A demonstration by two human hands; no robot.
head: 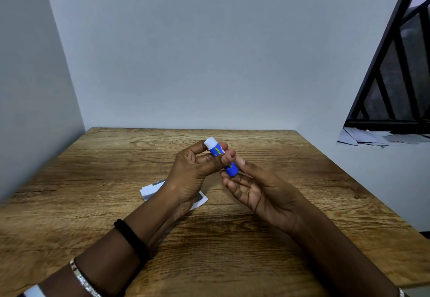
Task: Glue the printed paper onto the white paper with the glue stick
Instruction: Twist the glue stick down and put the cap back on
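Note:
A blue glue stick (217, 152) with a white cap is held tilted above the middle of the wooden table (93, 180), cap end up and to the left. My left hand (197, 168) grips its upper part near the cap between thumb and fingers. My right hand (256, 189) pinches the lower blue end with thumb and fingertips. A printed paper (151, 188) with dark patches lies flat on the table under my left wrist, mostly hidden. I see no separate white paper.
Grey walls close in the table at the back and left. At the right, beyond the table edge, a black-framed window (400, 75) stands over a sill with loose paper scraps (372, 137).

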